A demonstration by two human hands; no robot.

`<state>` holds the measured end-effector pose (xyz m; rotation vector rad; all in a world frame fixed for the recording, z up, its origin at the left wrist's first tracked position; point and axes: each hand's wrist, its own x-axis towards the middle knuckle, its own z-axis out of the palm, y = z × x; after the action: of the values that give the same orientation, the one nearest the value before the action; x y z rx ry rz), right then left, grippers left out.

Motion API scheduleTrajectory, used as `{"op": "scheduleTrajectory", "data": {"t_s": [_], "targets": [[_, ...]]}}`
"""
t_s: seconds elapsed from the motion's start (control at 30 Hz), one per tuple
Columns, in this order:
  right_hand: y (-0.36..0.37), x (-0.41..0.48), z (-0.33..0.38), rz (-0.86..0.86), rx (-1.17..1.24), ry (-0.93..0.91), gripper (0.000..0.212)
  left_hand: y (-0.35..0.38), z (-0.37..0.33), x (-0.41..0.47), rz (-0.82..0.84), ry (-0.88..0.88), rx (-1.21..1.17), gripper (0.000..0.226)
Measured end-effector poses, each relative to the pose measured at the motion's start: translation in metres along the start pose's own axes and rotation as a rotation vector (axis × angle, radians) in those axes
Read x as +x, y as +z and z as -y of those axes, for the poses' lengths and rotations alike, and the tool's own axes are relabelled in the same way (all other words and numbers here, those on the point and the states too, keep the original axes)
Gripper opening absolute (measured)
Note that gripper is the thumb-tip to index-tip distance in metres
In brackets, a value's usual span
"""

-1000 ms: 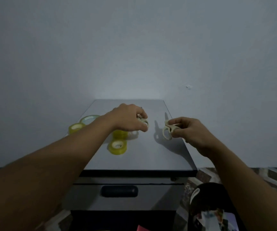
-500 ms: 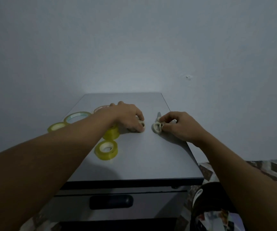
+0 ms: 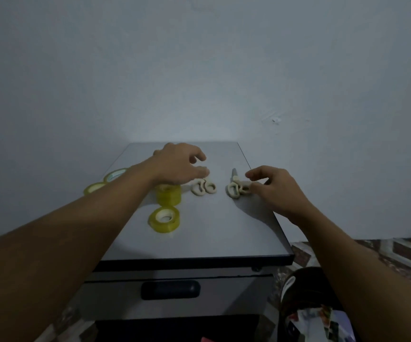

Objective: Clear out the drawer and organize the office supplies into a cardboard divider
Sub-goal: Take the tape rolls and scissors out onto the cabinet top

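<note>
- Scissors: left pair point(image 3: 203, 188) and right pair point(image 3: 237, 189) lie flat on the grey tabletop point(image 3: 211, 233), beside yellow tape rolls point(image 3: 164, 219).
- Left grip point(image 3: 177, 166) above left pair, fingers loose, empty.
- Right grip point(image 3: 276, 191) relaxed, thumb touching right pair.

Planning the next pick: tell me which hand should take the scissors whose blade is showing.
Right. The right hand hovers with its fingertips at the handle loops of those scissors, while the left hand sits over the other scissors, beside the tape rolls.
</note>
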<state>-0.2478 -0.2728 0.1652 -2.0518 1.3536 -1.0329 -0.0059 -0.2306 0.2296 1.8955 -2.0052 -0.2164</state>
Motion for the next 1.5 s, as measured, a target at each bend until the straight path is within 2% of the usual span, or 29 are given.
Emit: {"op": "scheduleTrajectory", "data": {"t_s": [0.13, 0.3, 0.47, 0.63, 0.73, 0.87, 1.03, 1.3, 1.43, 1.5], "targets": [[-0.016, -0.03, 0.024, -0.06, 0.081, -0.02, 0.024, -0.021, 0.0, -0.05, -0.17, 0.035, -0.214, 0.028], [-0.026, -0.085, 0.06, -0.069, 0.14, -0.052, 0.022, -0.034, 0.002, -0.128, -0.306, 0.048, -0.316, 0.014], [-0.01, -0.145, 0.069, -0.006, 0.159, -0.078, 0.022, -0.015, 0.013, -0.202, -0.378, -0.044, -0.508, 0.021], [0.037, -0.195, 0.047, 0.094, 0.219, -0.014, 0.019, 0.048, 0.038, -0.253, -0.255, -0.128, -0.608, 0.016], [0.071, -0.223, 0.022, 0.165, 0.239, 0.091, 0.022, 0.091, 0.054, -0.272, -0.128, -0.236, -0.598, 0.014], [0.106, -0.251, -0.019, 0.285, 0.257, 0.266, 0.03, 0.154, 0.086, -0.291, 0.045, -0.37, -0.562, 0.03], [0.133, -0.28, -0.054, 0.364, 0.143, 0.365, 0.035, 0.208, 0.11, -0.32, 0.24, -0.547, -0.497, 0.046], [0.173, -0.323, -0.078, 0.566, -0.036, 0.404, 0.045, 0.246, 0.118, -0.336, 0.361, -0.586, -0.475, 0.067], [0.188, -0.33, -0.092, 0.571, -0.151, 0.452, 0.048, 0.259, 0.115, -0.343, 0.384, -0.565, -0.384, 0.051], [0.193, -0.331, -0.097, 0.557, -0.205, 0.445, 0.048, 0.265, 0.117, -0.344, 0.381, -0.582, -0.339, 0.055]]}}
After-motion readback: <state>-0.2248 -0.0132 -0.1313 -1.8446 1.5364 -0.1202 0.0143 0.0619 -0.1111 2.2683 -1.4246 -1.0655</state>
